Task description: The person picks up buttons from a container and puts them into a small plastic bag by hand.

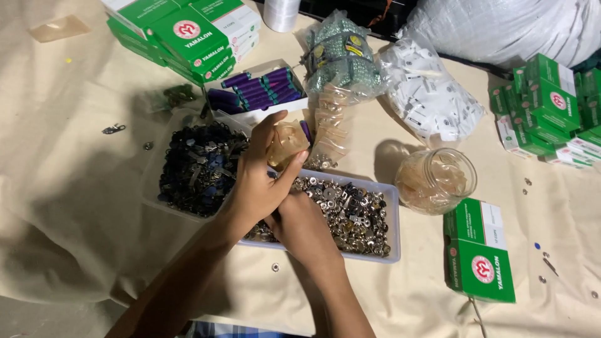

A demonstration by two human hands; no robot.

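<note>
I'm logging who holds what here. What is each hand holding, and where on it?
The left hand pinches a small clear plastic bag by its lower edge. The right hand lies in the tray of metal fasteners; its grip is hidden.

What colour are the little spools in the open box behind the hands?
The spools are purple, lying in a white open box. The head view shows them best.

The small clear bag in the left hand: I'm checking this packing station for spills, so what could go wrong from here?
1. The small clear bag is pinched only at its side by the left hand, so it may tip and drop pieces.
2. The right hand is in the tray of silver snap fasteners, heaped near the rim; some could scatter.
3. The open glass jar stands close by and might get knocked.
</note>
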